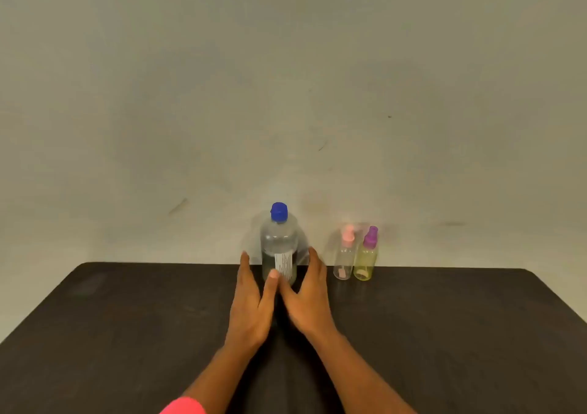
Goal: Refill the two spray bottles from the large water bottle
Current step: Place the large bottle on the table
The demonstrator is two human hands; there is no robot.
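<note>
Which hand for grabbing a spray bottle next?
Probably right: the right hand sits nearer the two spray bottles; the left hand would have to cross the water bottle.

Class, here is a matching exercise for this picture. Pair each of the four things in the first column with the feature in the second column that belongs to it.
Column 1
1. large water bottle
2. clear spray bottle
3. yellow-green spray bottle
4. table

Column 2
A. purple pump top
B. dark, almost black surface
C. blue cap
D. pink pump top

Pairs: 1-C, 2-D, 3-A, 4-B
</note>
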